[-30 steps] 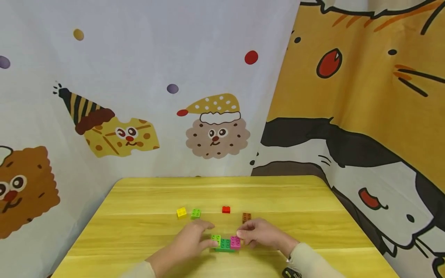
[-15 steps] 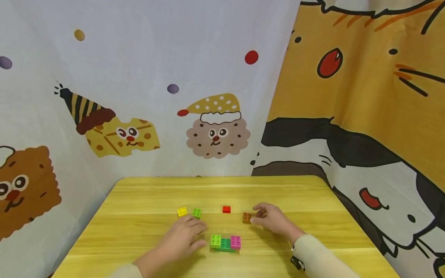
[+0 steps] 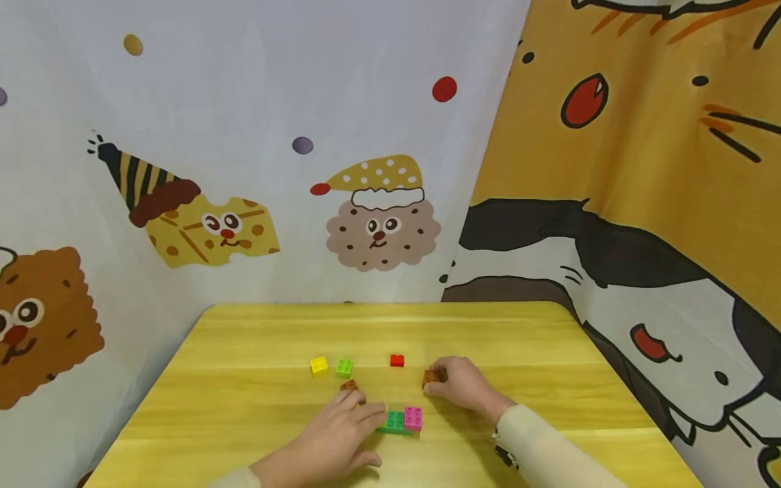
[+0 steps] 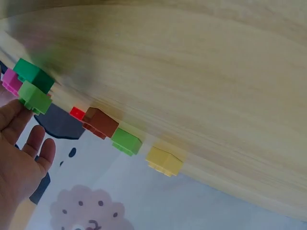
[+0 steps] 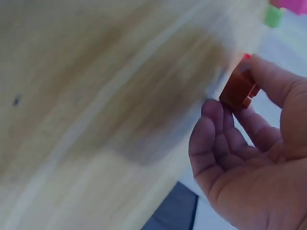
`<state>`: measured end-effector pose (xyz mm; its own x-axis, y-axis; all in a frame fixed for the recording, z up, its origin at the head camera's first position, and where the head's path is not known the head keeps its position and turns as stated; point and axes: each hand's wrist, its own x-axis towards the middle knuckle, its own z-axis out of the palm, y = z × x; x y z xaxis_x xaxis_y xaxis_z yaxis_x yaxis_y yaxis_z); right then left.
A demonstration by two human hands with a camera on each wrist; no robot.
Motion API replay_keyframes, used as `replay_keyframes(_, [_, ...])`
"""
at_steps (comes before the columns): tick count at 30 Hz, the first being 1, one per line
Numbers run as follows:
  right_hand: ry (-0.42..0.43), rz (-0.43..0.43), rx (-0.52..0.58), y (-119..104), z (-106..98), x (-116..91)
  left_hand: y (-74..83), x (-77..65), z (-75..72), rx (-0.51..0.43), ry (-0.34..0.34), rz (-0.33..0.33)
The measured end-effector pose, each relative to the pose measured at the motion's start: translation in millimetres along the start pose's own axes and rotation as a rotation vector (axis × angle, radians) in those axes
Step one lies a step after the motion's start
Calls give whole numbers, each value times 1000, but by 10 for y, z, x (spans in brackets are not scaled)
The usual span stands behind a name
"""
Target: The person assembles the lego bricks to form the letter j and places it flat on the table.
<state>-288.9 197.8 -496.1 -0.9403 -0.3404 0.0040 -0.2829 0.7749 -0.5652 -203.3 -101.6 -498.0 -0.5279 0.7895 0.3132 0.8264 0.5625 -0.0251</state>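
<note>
In the head view my right hand [image 3: 465,385] pinches a brown toy brick [image 3: 430,378] between thumb and fingers. The right wrist view shows the same brown brick [image 5: 237,88] close to the tabletop. My left hand [image 3: 332,434] lies over the left end of a joined group: a green brick [image 3: 395,421] at the base, with a pink brick [image 3: 413,417] on its right. Left fingers are stretched out and touch the light green brick [image 4: 34,98], which the hand mostly hides in the head view. Just beyond those fingers is another brown brick [image 3: 349,385].
Farther back on the wooden table [image 3: 244,332] lie a yellow brick [image 3: 318,367], a lime green brick [image 3: 344,368] and a red brick [image 3: 397,360]. A curtain with cartoon prints [image 3: 383,234] hangs behind the table.
My right hand left the pink brick, reached to the brown brick and now pinches it. The left hand pulled back, then moved right over the light green brick, uncovering a second brown brick.
</note>
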Motion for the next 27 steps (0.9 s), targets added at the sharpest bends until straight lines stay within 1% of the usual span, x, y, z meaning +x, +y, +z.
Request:
replay_keyframes(3, [-44,-49,67,-124,-100,-85,-5,22,-14,-1,5,-6])
replay_keyframes(6, [-99,-134,117,-280,-188,-189,-7,28,-27,-4,0,-18])
replay_keyframes(8, [-127,-182,124,-365,-208,-255,-10,27,-28,-2,-1,-25])
replay_keyframes(10, [-144,-211,126,-432,-199,-310,-14,22,-25,-2,1,-29])
replay_keyframes(14, [-131,-240,87,-492,-130,-379,-21,22,-13,-3,16,-28])
replay_keyframes(17, [-116,-235,82,-487,-70,-416,-20,29,-9,-3,23,-22])
replay_keyframes(21, [-119,-180,146,-444,2,-471,-11,26,-7,0,11,-20])
replay_keyframes(24, [-126,-113,259,-410,59,-513,3,18,-5,-2,4,-23])
replay_keyframes(27, [-152,-39,416,-386,118,-553,22,9,-1,-11,0,-25])
